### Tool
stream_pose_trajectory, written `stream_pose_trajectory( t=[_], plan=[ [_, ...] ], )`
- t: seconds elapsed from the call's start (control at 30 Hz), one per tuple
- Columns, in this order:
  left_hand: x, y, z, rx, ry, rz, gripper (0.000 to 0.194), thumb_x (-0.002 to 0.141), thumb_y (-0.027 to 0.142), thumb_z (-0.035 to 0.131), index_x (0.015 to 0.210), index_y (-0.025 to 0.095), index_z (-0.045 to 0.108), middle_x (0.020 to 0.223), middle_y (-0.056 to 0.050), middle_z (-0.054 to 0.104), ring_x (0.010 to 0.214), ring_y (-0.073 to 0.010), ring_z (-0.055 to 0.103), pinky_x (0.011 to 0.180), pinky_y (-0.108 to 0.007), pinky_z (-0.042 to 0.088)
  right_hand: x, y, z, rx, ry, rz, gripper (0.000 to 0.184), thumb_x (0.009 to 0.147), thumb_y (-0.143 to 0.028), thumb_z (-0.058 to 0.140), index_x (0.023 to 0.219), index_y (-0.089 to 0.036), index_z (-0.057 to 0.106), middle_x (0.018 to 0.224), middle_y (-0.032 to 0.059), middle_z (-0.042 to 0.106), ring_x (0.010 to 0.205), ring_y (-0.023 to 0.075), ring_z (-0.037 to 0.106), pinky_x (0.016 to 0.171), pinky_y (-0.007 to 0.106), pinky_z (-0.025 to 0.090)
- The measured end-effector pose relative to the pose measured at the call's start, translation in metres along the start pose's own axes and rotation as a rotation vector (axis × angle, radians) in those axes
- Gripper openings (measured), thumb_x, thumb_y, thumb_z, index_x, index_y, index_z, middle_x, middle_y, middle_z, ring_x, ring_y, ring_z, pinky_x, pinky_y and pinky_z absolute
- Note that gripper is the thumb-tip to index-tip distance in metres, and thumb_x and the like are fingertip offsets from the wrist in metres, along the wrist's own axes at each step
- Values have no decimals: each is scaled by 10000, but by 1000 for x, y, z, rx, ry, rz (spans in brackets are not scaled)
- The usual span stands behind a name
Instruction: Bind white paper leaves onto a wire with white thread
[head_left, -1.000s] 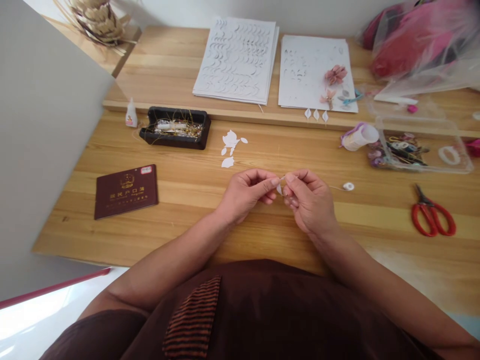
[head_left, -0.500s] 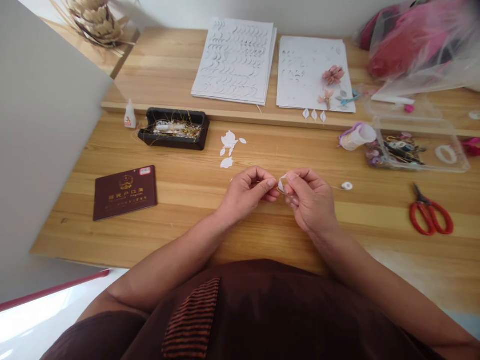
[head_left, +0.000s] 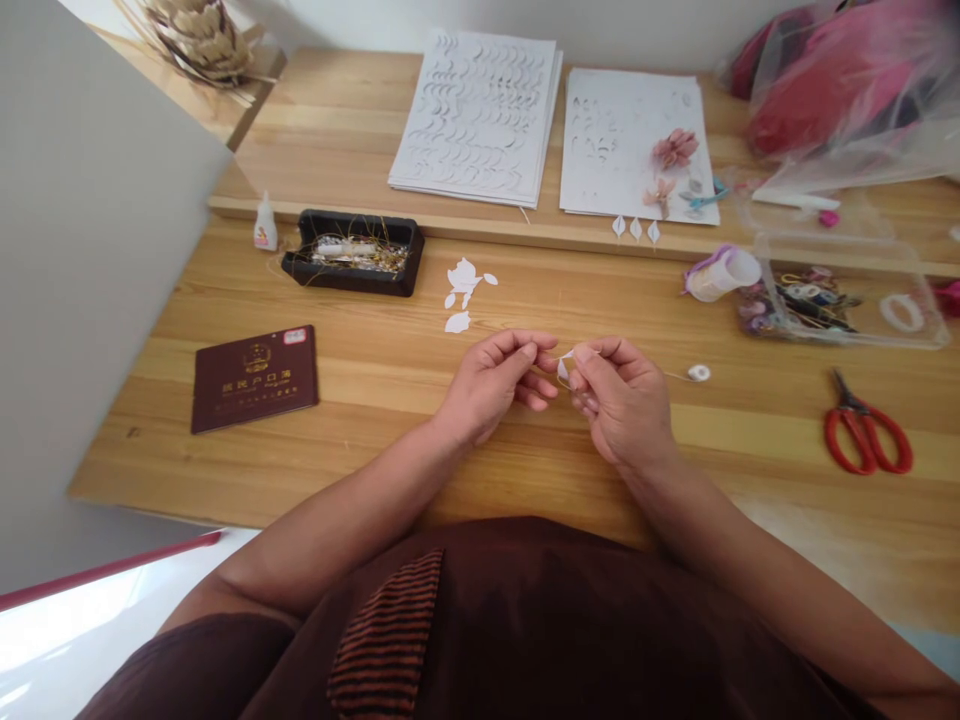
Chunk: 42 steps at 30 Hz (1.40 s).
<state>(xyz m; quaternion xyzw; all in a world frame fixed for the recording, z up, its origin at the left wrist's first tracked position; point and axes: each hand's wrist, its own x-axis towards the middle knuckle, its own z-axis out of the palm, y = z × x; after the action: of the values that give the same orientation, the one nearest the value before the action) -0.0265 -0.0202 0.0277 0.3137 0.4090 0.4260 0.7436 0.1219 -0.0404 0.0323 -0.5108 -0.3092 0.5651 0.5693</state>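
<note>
My right hand (head_left: 626, 405) pinches a small white paper petal (head_left: 562, 368) between thumb and index finger. Just to its left, my left hand (head_left: 499, 385) is closed at thumb and index finger on what looks like a fine thread (head_left: 553, 357) running to the petal; its other fingers are spread. From behind my right hand a thin line leads to a small white spool (head_left: 699, 373) on the table. Beyond my left hand lie loose white paper cut-outs (head_left: 458, 322), shaped like petals and leaves.
A black tray (head_left: 352, 275) of wires and a glue bottle (head_left: 265, 222) stand at the back left, behind a maroon booklet (head_left: 255, 380). Red-handled scissors (head_left: 868, 435) lie right, near a clear box (head_left: 892, 335) and a white cup (head_left: 724, 275). Paper stacks (head_left: 480, 120) rest on the raised ledge.
My left hand's lower fingers have opened out and its pinch has risen slightly. My right hand keeps its hold on the petal. The whole view has shifted a little.
</note>
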Motion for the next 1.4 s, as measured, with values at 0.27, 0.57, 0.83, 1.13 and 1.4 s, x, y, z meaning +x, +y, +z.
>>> stream_pose_trajectory(
  t=[0.27, 0.57, 0.83, 1.13, 1.4],
  plan=[
    [2, 3, -2, 16, -8, -33, 555, 928, 660, 640, 902, 113, 729, 832, -84, 734, 624, -140, 731, 402, -168, 461, 0, 5, -3, -34, -41, -20, 296, 754, -373, 869, 779, -215, 620, 544, -54, 610, 423, 54, 408, 399, 205, 279],
    [1, -1, -1, 4, -11, -3, 462, 797, 563, 834, 910, 124, 743, 831, -43, 729, 601, -92, 686, 438, -158, 482, 0, 9, -8, -46, -68, -48, 226, 818, -337, 838, 803, -213, 650, 561, -52, 614, 467, 67, 472, 420, 198, 305],
    [-2, -8, 6, 10, 7, 8, 497, 607, 482, 965, 852, 131, 713, 687, 8, 706, 478, -44, 558, 393, -147, 392, -2, 13, -5, -34, -59, -35, 227, 802, -326, 844, 799, -211, 648, 550, -57, 598, 432, 59, 430, 392, 188, 284],
    [-3, -8, 7, -1, 30, 8, 407, 667, 423, 927, 814, 132, 684, 673, 13, 699, 461, -41, 548, 379, -144, 380, -2, 10, -3, -10, -48, -31, 295, 757, -376, 872, 788, -207, 632, 536, -57, 593, 420, 55, 414, 387, 182, 284],
    [-5, -8, 9, 44, 51, 0, 320, 740, 376, 870, 849, 144, 677, 678, 22, 687, 463, -46, 556, 385, -150, 400, -3, 11, -3, -11, -43, -33, 278, 771, -367, 866, 780, -207, 638, 558, -50, 599, 427, 54, 405, 393, 197, 279]
  ],
)
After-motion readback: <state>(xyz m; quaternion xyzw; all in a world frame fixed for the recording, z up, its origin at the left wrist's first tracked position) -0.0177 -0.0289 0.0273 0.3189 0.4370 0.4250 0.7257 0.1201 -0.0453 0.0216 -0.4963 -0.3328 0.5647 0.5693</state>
